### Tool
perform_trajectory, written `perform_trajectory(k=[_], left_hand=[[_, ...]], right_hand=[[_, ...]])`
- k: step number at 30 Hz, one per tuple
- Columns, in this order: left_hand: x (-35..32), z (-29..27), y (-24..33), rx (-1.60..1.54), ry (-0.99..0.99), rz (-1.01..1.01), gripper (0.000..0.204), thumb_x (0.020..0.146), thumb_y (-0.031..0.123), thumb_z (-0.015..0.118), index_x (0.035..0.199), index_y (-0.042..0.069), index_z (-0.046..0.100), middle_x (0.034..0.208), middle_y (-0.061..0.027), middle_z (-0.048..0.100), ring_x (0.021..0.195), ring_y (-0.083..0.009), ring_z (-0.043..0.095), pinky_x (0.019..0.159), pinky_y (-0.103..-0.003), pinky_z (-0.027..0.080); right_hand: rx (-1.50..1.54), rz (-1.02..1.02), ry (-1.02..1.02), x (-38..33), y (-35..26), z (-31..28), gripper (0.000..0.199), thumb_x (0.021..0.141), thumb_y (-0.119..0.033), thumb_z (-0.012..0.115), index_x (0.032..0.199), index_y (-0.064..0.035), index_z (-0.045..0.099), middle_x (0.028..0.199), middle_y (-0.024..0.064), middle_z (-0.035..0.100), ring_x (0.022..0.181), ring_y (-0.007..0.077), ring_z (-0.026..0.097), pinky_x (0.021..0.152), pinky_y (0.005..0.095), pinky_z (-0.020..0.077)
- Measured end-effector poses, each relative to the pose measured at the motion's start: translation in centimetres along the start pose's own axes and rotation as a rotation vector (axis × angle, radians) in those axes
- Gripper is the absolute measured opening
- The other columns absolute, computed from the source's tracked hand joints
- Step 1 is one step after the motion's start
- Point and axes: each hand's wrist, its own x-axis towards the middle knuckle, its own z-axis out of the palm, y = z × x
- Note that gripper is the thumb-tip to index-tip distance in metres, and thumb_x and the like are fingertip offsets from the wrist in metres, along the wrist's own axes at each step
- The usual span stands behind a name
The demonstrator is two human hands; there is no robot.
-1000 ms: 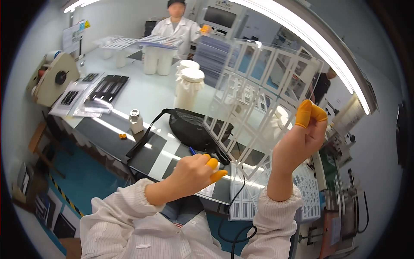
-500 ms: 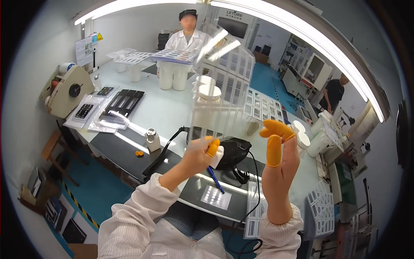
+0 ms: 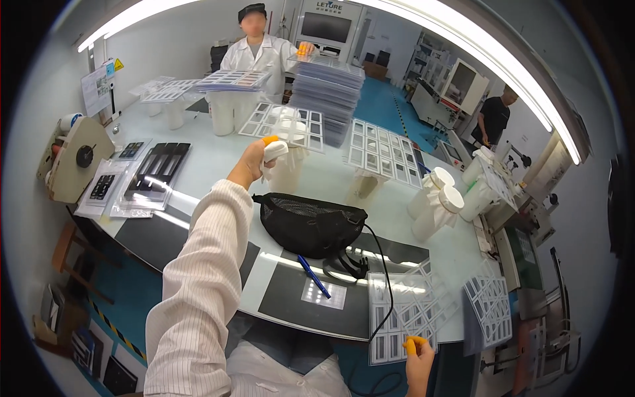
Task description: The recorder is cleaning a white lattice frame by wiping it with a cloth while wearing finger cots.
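At the pale table (image 3: 198, 162), the left hand (image 3: 248, 164) clasps cloth (image 3: 276, 151), the right hand (image 3: 420, 364) a windowed sheet (image 3: 426, 299).

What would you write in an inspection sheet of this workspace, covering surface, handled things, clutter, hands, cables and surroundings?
Surface: pale glossy table with dark grey panels along its near side.
Handled things: crumpled white cloth; clear plastic window-grid tray over white cylindrical jars.
Clutter: black mesh waist bag, slim blue pen.
Hands: left hand holds the cloth at the tray's near edge; right hand is at clear rectangular grid trays, grip unclear.
Cables: thin black cable crosses those trays.
Surroundings: white-coated co-worker behind tall tray stack.
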Motion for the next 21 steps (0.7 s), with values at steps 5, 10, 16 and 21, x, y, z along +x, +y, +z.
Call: perform_trajectory(k=[5, 10, 16, 21], left_hand=[[-2.7, -0.7, -1.0, 0.253, 0.271, -0.143, 0.018, 0.086, 0.023, 0.049, 0.078, 0.008, 0.055, 0.065, -0.0022, 0.049, 0.045, -0.0118, 0.040, 0.040, -0.026, 0.030], [-10.4, -0.8, -1.0, 0.778, 0.303, 0.083, 0.029, 0.087, 0.029, 0.050, 0.081, 0.002, 0.056, 0.068, -0.0029, 0.050, 0.058, -0.0124, 0.041, 0.052, -0.028, 0.036], [-16.4, -9.0, 1.7, 1.589, 0.493, 0.494, 0.025, 0.083, 0.012, 0.041, 0.100, -0.002, 0.053, 0.087, -0.0205, 0.056, 0.084, -0.0368, 0.052, 0.076, -0.038, 0.041], [-16.8, -10.6, -0.2, 1.850, 0.417, 0.426, 0.024, 0.075, 0.003, 0.051, 0.096, 0.003, 0.061, 0.092, -0.0170, 0.055, 0.092, -0.0335, 0.050, 0.080, -0.040, 0.041]], right_hand=[[-0.174, -0.077, 0.011, 0.8, 0.5, 0.7, 0.015, 0.078, -0.004, 0.058, 0.091, 0.0039, 0.059, 0.079, 0.0095, 0.060, 0.073, 0.0164, 0.056, 0.068, 0.0276, 0.0438], [-0.534, -0.251, -0.088, 3.0, -1.0, 2.9, 0.025, 0.080, -0.008, 0.057, 0.102, 0.0039, 0.055, 0.098, 0.0162, 0.056, 0.093, 0.0267, 0.052, 0.081, 0.0357, 0.0400], [-0.991, -0.389, -0.004, 3.6, 2.9, 5.2, 0.054, 0.084, -0.026, 0.055, 0.125, 0.0046, 0.037, 0.130, 0.0255, 0.035, 0.121, 0.0400, 0.031, 0.101, 0.0442, 0.0241], [-0.977, -0.432, -0.003, 3.2, 2.9, 4.8, 0.057, 0.082, -0.029, 0.055, 0.126, 0.0030, 0.038, 0.131, 0.0265, 0.034, 0.121, 0.0409, 0.031, 0.100, 0.0475, 0.0251]])
